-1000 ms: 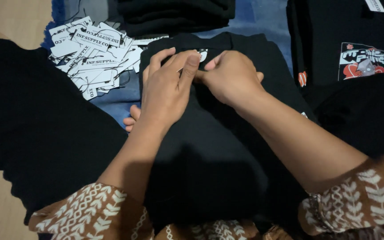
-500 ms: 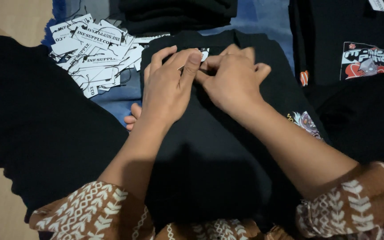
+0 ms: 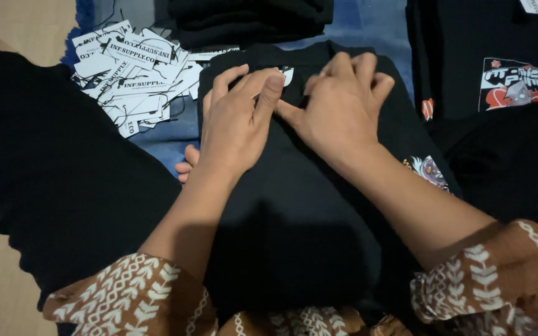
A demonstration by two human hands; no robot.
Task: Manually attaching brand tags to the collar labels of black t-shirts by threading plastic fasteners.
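A folded black T-shirt (image 3: 306, 205) lies in front of me on a blue cloth. My left hand (image 3: 234, 124) rests flat on its upper part, fingers pointing at the collar. My right hand (image 3: 343, 109) is beside it, fingers curled at the neckline, and the two hands touch at the fingertips. A small white neck label (image 3: 288, 76) peeks out between the fingers. Whether the fingers pinch the label or the fabric is hidden. A small colourful print (image 3: 429, 171) shows at the shirt's right edge.
A heap of white paper hang tags with strings (image 3: 132, 74) lies at the upper left. A stack of folded black garments (image 3: 250, 18) sits at the top. Black shirts with a red and white print (image 3: 514, 84) lie to the right. Black cloth (image 3: 51, 174) covers the left.
Both hands stay at the collar. My right hand's fingers have shifted and curled at the neckline, and my right forearm moved so the small print at the shirt's right edge shows.
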